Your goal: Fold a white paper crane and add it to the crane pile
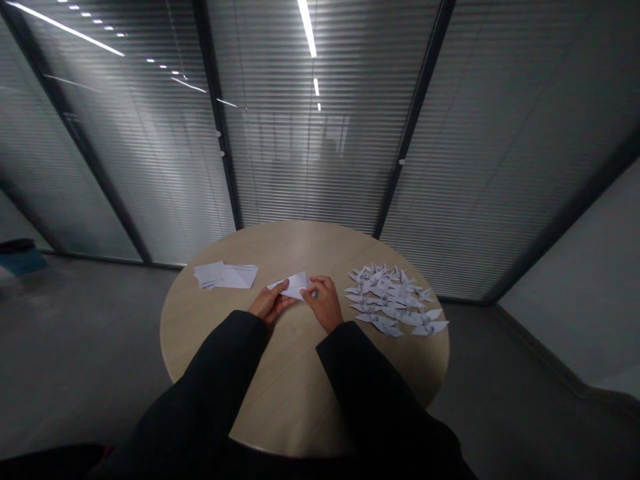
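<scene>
A partly folded white paper sheet lies on the round wooden table just beyond my hands. My left hand pinches its left end, thumb on top. My right hand has its fingers curled and pressed on the sheet's right end. Both arms wear black sleeves. To the left sits a small stack of flat white paper sheets. On the right a pile of several folded white paper figures is spread out.
Glass walls with closed blinds and dark frames stand right behind the table. Grey floor surrounds the table. A dark and blue object lies on the floor at far left.
</scene>
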Demonstrator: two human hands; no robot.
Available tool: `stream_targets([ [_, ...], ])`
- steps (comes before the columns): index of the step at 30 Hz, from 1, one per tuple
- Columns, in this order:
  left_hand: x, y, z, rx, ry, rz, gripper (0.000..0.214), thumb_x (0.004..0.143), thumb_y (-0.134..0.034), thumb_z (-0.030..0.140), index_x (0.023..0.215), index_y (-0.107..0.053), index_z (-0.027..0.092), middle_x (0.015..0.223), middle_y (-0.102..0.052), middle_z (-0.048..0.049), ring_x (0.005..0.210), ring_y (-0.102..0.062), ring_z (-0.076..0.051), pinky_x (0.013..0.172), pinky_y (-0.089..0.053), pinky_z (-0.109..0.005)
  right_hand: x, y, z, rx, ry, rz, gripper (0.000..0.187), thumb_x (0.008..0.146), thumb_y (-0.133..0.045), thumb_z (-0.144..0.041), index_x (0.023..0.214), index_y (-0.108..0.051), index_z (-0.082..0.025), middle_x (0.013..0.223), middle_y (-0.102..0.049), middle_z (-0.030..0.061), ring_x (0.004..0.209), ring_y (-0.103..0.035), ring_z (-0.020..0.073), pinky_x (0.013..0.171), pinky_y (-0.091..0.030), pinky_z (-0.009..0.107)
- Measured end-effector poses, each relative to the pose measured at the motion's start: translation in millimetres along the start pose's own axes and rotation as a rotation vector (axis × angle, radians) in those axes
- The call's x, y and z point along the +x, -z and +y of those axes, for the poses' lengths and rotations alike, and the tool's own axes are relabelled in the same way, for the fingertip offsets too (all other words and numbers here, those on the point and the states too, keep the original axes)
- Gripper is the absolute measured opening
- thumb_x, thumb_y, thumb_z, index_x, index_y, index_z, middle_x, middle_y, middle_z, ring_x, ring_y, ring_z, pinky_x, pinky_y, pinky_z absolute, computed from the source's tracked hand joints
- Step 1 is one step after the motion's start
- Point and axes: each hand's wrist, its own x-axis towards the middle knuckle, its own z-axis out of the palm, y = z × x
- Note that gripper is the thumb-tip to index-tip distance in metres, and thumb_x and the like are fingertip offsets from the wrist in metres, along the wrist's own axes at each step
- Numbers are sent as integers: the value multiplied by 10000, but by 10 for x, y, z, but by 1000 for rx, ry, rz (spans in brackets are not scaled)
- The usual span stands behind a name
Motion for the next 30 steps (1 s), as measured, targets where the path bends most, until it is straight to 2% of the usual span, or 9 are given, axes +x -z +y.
stream_targets([
  [5,-40,-4,-27,103,-70,-107,326,600,-823,194,860,-687,52,835,-721,-117,761,-681,-185,758,-565,-287,-5,-15,19,7,-16,14,102,754,-647,-235,664,-602,-214,982,-558,63,1016,-538,217,946,-417,394],
  [8,-40,13,-46,178,-102,-102,367,523,-860,250,780,-699,44,758,-715,-110,685,-660,-180,696,-544,-294,-13,-23,11,-2,-30,6,108,756,-648,-249,666,-599,-213,977,-555,59,1018,-536,215,955,-409,396],
  [12,3,66,-54,278,-133,-31,356,537,-846,321,710,-695,49,673,-691,-85,576,-610,-143,565,-492,-253,-17,-19,-3,10,-49,-15,126,750,-653,-264,661,-581,-212,969,-542,52,1017,-535,209,965,-402,387],
  [15,31,98,-48,298,-152,-18,351,536,-840,333,704,-699,59,669,-690,-83,571,-602,-143,537,-473,-243,-11,-11,3,45,-91,-18,127,719,-678,-283,728,-573,-212,947,-539,45,982,-542,212,946,-419,393],
  [18,33,108,-37,323,-154,-4,307,558,-829,312,680,-698,63,649,-687,-85,560,-600,-147,541,-474,-252,-1,-12,17,113,-192,5,342,647,-736,-302,921,-553,-212,989,-558,52,968,-555,220,895,-455,395],
  [21,25,105,-30,356,-153,5,258,590,-811,285,649,-691,65,626,-681,-85,544,-596,-149,543,-474,-261,6,-19,15,278,-278,-66,514,639,-740,-304,1079,-486,-231,997,-604,40,910,-604,201,804,-500,356],
  [24,23,100,-30,347,-149,9,250,591,-809,273,660,-693,62,634,-686,-91,547,-599,-149,547,-473,-258,9,-15,-10,385,-296,-136,524,651,-723,-287,1110,-474,-249,951,-640,17,829,-636,182,741,-513,329],
  [30,30,99,-14,341,-164,7,307,560,-823,289,720,-701,58,687,-705,-95,592,-619,-161,599,-490,-267,18,14,-33,381,-309,-152,526,628,-731,-251,1105,-509,-244,897,-674,5,789,-649,184,705,-500,313],
])
